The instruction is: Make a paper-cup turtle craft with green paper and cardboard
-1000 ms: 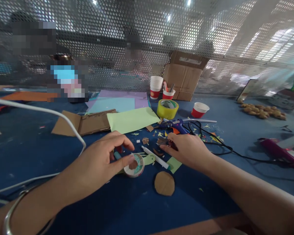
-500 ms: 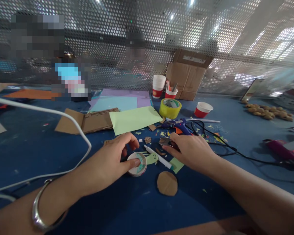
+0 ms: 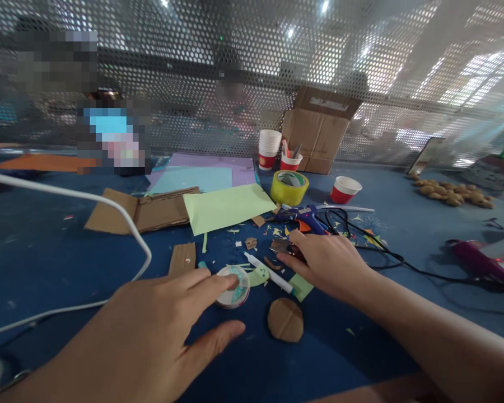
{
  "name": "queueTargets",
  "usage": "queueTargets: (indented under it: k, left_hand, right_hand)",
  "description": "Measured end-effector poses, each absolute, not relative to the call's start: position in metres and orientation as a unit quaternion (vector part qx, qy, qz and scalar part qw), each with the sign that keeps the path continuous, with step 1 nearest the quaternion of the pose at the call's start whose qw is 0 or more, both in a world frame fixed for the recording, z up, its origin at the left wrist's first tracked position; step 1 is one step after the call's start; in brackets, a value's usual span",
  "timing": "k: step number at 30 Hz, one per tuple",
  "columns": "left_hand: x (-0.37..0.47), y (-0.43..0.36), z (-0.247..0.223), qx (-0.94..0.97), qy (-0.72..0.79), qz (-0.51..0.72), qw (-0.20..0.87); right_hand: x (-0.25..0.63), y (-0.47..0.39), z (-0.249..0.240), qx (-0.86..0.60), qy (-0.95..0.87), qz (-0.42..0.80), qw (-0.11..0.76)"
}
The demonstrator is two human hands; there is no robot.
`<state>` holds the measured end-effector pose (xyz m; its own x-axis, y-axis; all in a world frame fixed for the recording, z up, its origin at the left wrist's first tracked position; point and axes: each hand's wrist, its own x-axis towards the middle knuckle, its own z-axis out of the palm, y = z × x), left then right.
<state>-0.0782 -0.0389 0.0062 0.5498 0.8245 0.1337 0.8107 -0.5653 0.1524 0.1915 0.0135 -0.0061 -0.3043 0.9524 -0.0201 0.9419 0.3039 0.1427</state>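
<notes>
My left hand [image 3: 163, 313] has its fingers stretched and thumb apart, an index fingertip resting on a small round white piece [image 3: 239, 292] with a teal pattern. Scissors [image 3: 282, 247] with short metal blades are in my right hand [image 3: 330, 257], most of their dark handles hidden by the fingers. Between the hands lie a white marker [image 3: 273, 274] and a light green paper cutout [image 3: 259, 275] with a small drawn face. Nearer to me is a cardboard disc [image 3: 285, 320]. A green paper scrap [image 3: 303, 287] sits beside the marker's end.
Behind the hands are a blue glue gun [image 3: 304, 217], yellow tape [image 3: 289, 196], paper cups [image 3: 269, 151] and green paper [image 3: 229, 207]. Folded cardboard [image 3: 163, 210] lies left. A white cable [image 3: 126, 215] and a black cord [image 3: 382, 254] cross the table. Peanuts [image 3: 453, 193] lie far right.
My left hand has shifted nearer to me; its thumb came off the round piece and the index finger now rests there. My right hand still holds the scissors in nearly the same place.
</notes>
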Motion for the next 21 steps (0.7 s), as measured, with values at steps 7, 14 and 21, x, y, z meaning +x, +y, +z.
queueTargets:
  k: [7,14,21]
  left_hand:
    - [-0.078,-0.035,-0.005,0.901,0.429,0.058,0.026]
    - [-0.070,-0.037,-0.007,0.918,0.396,0.015,0.002]
    - [-0.069,-0.031,-0.003,0.906,0.419,0.044,0.051]
  right_hand:
    - [0.191,0.011,-0.006,0.592,0.801,0.066,0.064]
    - [0.193,0.007,-0.005,0.559,0.821,0.115,0.035]
    - [0.198,0.005,0.000,0.416,0.904,0.093,-0.023]
